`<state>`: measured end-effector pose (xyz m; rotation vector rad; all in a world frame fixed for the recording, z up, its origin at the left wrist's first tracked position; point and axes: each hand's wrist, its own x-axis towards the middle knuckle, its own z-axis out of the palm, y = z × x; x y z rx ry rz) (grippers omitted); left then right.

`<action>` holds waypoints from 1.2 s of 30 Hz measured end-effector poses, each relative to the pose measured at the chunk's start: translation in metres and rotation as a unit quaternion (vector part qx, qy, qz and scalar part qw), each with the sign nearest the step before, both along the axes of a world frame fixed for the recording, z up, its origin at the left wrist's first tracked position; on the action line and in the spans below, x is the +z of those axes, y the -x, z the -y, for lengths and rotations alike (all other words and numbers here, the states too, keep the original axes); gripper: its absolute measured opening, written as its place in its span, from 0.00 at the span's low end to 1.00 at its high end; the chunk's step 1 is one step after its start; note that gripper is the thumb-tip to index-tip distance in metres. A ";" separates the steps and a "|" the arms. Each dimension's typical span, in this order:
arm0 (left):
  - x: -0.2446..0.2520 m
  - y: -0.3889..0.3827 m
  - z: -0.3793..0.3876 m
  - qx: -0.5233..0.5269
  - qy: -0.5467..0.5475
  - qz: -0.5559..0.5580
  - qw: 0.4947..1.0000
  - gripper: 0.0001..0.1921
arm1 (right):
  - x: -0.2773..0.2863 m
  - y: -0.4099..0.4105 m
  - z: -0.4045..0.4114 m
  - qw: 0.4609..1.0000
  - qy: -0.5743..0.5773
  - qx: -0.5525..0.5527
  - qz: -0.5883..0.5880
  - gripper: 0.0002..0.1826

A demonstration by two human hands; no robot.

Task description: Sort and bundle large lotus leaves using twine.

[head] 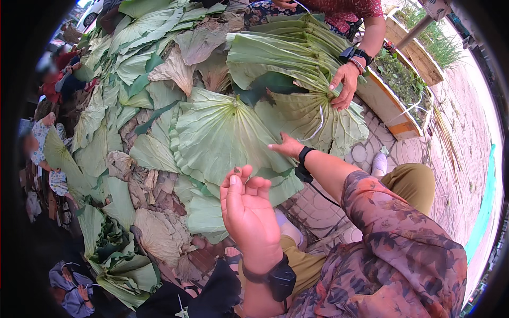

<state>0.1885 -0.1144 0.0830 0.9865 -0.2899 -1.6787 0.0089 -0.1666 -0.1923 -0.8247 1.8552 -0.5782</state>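
My left hand (250,210) is raised palm up over the leaf pile, fingers curled. A small brown scrap (237,170) is at its thumb and index fingertips, seemingly pinched there. My right hand (288,147) reaches over the right edge of a stack of folded green lotus leaves (226,131), thumb and finger apart, grasping nothing. Whether it presses on the leaf is unclear. Just beyond it lies another lotus leaf bundle (294,51) with its ribs gathered along a ridge. A white tie strip (318,125) hangs over its near leaf (338,119).
A co-worker's hand (344,85) rests on the far bundle's stem end. Dried brown leaves (159,226) and more green leaves (131,63) spread leftward. Planter boxes (391,99) stand on the patterned paving (457,147) at right. Other people sit along the left; a rolled leaf bundle (123,262) lies lower left.
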 end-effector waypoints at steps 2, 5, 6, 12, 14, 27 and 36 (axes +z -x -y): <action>-0.002 0.001 0.002 -0.018 0.010 -0.005 1.000 0.09 | -0.007 -0.006 0.001 0.998 0.017 -0.009 0.058 0.55; -0.004 0.003 0.003 -0.030 0.007 0.000 1.000 0.08 | -0.018 -0.037 0.002 0.994 0.000 -0.003 0.107 0.54; -0.005 0.004 0.004 -0.034 0.001 -0.004 0.999 0.08 | -0.020 -0.046 0.003 0.996 -0.016 0.008 0.089 0.53; -0.009 0.005 0.005 -0.032 -0.002 -0.010 0.999 0.08 | -0.011 -0.155 -0.016 0.862 0.097 -0.081 0.491 0.36; -0.011 0.004 0.003 -0.035 -0.007 -0.009 0.999 0.08 | -0.010 -0.152 -0.032 0.894 0.111 -0.018 0.434 0.34; -0.010 -0.009 0.007 -0.008 -0.017 -0.007 1.000 0.07 | -0.078 -0.039 -0.044 0.997 -0.057 -0.009 -0.055 0.60; -0.018 -0.009 0.009 0.006 -0.008 -0.006 1.000 0.08 | -0.057 -0.125 -0.030 0.978 0.112 -0.088 0.155 0.49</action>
